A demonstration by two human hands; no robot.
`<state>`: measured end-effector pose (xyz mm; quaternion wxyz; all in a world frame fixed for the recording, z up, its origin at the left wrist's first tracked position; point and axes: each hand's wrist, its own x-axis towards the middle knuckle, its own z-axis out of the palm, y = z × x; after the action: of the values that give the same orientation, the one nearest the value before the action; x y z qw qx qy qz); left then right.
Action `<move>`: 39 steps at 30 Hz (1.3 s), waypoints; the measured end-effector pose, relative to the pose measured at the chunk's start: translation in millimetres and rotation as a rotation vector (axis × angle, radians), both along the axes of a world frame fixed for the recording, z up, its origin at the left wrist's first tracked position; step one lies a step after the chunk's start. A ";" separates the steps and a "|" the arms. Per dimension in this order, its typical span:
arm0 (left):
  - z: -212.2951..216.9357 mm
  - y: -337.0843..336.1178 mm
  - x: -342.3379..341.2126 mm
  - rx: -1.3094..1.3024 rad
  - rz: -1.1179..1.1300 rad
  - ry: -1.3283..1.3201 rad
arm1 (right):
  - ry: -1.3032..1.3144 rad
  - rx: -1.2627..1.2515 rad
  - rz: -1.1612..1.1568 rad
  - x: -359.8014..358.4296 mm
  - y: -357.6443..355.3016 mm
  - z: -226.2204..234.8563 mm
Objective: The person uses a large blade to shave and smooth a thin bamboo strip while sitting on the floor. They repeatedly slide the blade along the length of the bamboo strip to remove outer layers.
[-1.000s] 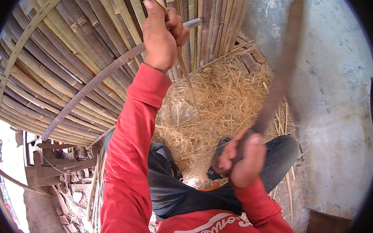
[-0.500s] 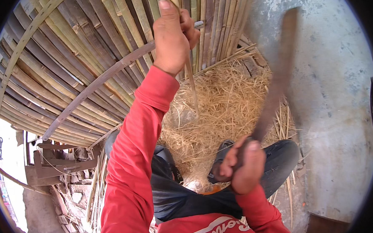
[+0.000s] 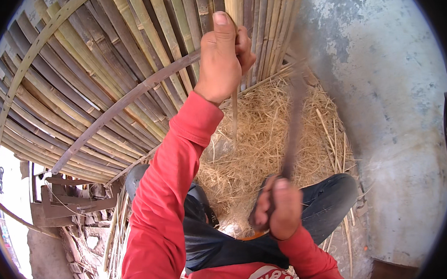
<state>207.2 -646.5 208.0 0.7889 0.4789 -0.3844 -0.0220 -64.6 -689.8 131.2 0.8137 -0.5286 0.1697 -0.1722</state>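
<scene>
Gripping a long blade (image 3: 294,120), the right hand (image 3: 280,207) sits low near the lap, fingers wrapped tight round the handle, and the blade runs up from it, all motion-blurred so you can't really make out the edge. Past that there's a heap of straw (image 3: 264,137) on the ground between the knees and the wall (image 3: 383,106). Further up, the left hand (image 3: 224,58) is stretched out on a red sleeve (image 3: 170,193), fist clamped on a thin bamboo strip (image 3: 235,113) that hangs down over the straw. Behind it leans a big stack of split bamboo slats (image 3: 103,70), with one curved slat (image 3: 116,110) lying across them.
</scene>
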 end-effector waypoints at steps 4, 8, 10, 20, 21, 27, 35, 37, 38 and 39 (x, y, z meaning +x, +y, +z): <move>-4.1 12.0 8.0 -0.015 0.001 0.096 | 0.411 0.108 0.354 -17.5 -0.2 -16.4; -6.2 32.0 20.3 -0.026 0.032 0.107 | 0.227 0.191 0.168 -4.9 -15.6 19.1; -1.6 32.3 15.9 -0.010 0.062 0.104 | 0.050 -0.026 -0.107 6.0 -9.2 19.5; -17.0 59.2 26.6 -0.151 0.114 0.254 | 0.409 0.061 0.271 -14.4 -13.5 -8.5; -19.8 61.1 29.7 -0.124 0.055 0.227 | 0.297 0.079 0.149 -11.3 -12.6 4.0; -15.2 49.0 22.9 -0.086 0.040 0.181 | 0.107 -0.309 0.084 -15.4 14.2 -13.3; -7.4 47.0 16.6 -0.020 0.033 0.120 | 0.684 0.313 0.369 -33.9 18.4 -81.4; -7.2 37.1 17.3 0.001 0.021 0.113 | 0.576 0.203 0.371 -22.5 15.0 -55.6; -6.7 32.1 18.1 0.001 0.022 0.116 | 0.428 0.011 0.372 -14.7 16.3 -42.1; -6.7 26.9 18.7 0.005 0.002 0.099 | 0.281 -0.177 0.369 -8.1 17.3 -27.8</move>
<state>225.9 -619.7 201.3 0.8057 0.4796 -0.3445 -0.0456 -72.7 -672.4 103.4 0.7502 -0.6387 0.1660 0.0402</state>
